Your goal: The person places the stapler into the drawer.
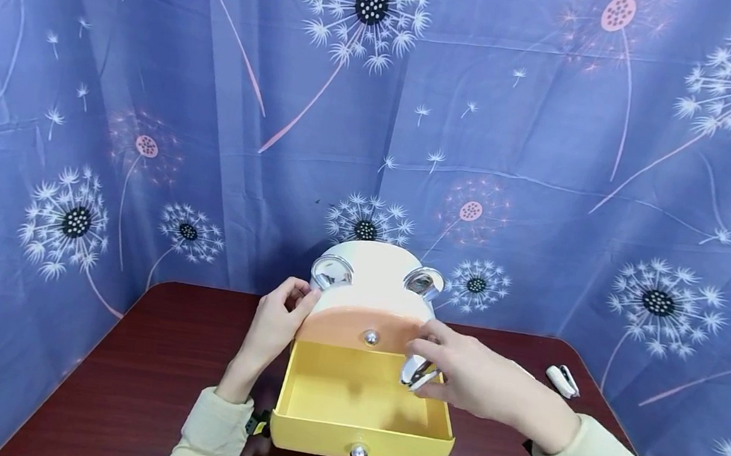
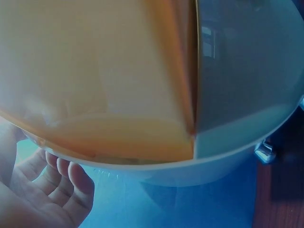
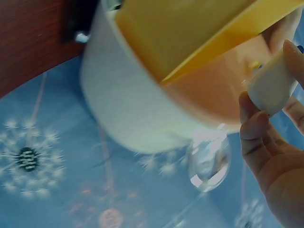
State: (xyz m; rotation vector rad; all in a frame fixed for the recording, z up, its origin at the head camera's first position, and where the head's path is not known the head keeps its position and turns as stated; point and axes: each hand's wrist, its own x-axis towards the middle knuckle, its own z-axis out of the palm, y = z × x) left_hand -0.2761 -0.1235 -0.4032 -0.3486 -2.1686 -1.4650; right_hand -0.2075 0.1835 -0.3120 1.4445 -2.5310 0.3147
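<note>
A rounded white desktop drawer box [image 1: 368,266] stands with its lower yellow drawer [image 1: 361,444] pulled out toward me. Above that drawer is an orange drawer front [image 1: 340,328] with a silver knob, pushed in. My right hand [image 1: 468,364] pinches a small white-and-silver stapler [image 1: 415,373] between thumb and fingers, over the right part of the yellow drawer. The right wrist view shows its smooth white end [image 3: 271,88] at the fingertips. Against the box's left upper side rests my left hand [image 1: 277,319], with loosely bent fingers [image 2: 78,178] at the rim.
Another small white-and-black stapler [image 1: 563,381] lies on the dark red table [image 1: 187,366] toward the right edge. Two round shiny discs [image 1: 333,271] stick out from the box's upper front. A blue dandelion-print curtain [image 1: 274,195] hangs behind and along both sides.
</note>
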